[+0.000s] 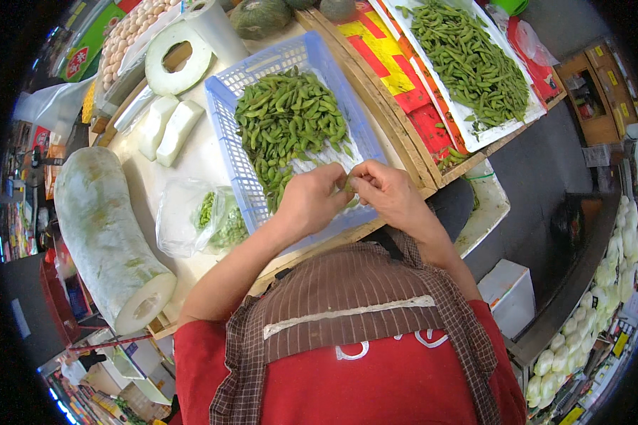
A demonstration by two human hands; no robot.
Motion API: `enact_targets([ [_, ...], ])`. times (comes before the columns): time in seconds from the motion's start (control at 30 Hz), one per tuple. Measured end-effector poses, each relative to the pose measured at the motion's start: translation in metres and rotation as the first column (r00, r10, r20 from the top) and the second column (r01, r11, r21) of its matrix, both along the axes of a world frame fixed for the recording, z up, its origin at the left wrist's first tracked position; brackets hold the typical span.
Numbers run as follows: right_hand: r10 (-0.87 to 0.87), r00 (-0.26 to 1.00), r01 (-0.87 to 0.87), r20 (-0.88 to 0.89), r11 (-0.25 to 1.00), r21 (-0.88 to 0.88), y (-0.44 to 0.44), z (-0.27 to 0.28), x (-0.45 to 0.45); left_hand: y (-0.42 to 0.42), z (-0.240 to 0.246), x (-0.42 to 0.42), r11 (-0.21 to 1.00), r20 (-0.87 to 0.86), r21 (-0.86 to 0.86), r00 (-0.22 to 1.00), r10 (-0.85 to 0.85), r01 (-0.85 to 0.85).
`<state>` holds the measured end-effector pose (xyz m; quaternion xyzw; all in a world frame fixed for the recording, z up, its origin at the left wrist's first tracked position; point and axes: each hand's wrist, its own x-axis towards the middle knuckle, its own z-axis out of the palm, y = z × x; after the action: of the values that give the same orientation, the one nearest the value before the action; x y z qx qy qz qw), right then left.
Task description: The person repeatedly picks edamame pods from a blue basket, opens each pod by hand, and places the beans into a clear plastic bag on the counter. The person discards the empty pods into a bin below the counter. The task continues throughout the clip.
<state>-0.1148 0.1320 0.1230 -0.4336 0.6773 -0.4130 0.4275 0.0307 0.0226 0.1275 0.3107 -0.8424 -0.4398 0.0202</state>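
Note:
My left hand [315,197] and my right hand [387,192] meet fingertip to fingertip over the near end of a blue plastic basket [224,139]. Pinched between them is a small green soybean pod [350,186], mostly hidden by the fingers. A heap of green soybean pods [287,114] fills much of the basket, on a white liner that shows at the near right. Just left of the basket lies a clear plastic bag [174,220] with shelled green beans [228,227] inside.
A large winter melon [103,223] with a cut end lies at the left. Behind it are two melon pieces [178,133], a melon ring [157,69] and a plastic bag roll [215,32]. Beyond a wooden rail [372,90] sits a white foam tray [489,135] of pods.

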Motion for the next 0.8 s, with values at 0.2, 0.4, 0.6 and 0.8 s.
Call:
enact_targets([
  [0.2,-0.127,0.877,0.132,0.464,0.991,0.023,0.001,0.002,0.008,0.009,-0.007,0.010,0.654,-0.118,0.740,0.927,0.356,-0.157],
  [0.4,-0.165,0.894,0.149,0.417,0.986,0.071,0.001,0.003,0.019,0.021,-0.021,0.016,0.472,-0.126,0.866,0.844,0.522,-0.163],
  [0.6,-0.190,0.981,0.191,0.048,0.982,-0.012,-0.007,0.002,0.034,0.020,-0.022,0.021,0.200,-0.161,0.979,0.772,0.615,0.045],
  [0.8,-0.202,0.933,0.068,-0.298,0.912,-0.405,-0.010,0.005,0.047,0.017,-0.022,0.031,-0.120,-0.008,0.987,0.772,0.635,0.109],
])
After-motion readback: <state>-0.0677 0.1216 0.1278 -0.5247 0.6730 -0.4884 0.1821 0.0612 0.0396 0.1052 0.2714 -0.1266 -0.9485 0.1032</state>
